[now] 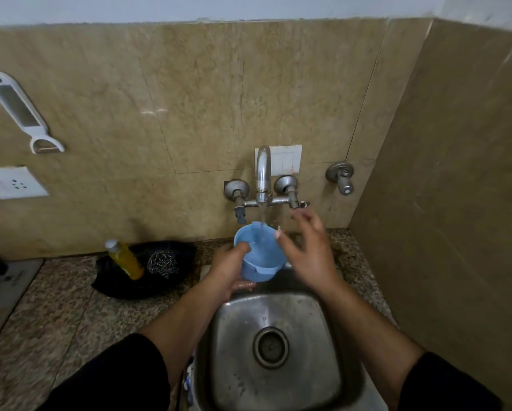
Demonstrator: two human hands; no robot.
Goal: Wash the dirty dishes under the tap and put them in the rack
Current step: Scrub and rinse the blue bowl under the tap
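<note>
Blue plastic cup [259, 255] held tilted under the running tap [262, 176], above the steel sink [278, 348], mouth up to catch water. Left hand [229, 272] grasping its rim, thumb inside; right hand [306, 250] released, fingers spread, just beside.

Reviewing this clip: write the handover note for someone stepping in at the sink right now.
Left hand: grips the blue cup, thumb over the rim, holding it under the tap.
Right hand: open, beside the cup, holding nothing.
Water runs into the cup above the sink, whose basin holds no dishes.
Soap bottle and steel scrubber lie to the left.
Done: cup is being rinsed.
Left: finish, rack it; no rack in view.
</note>
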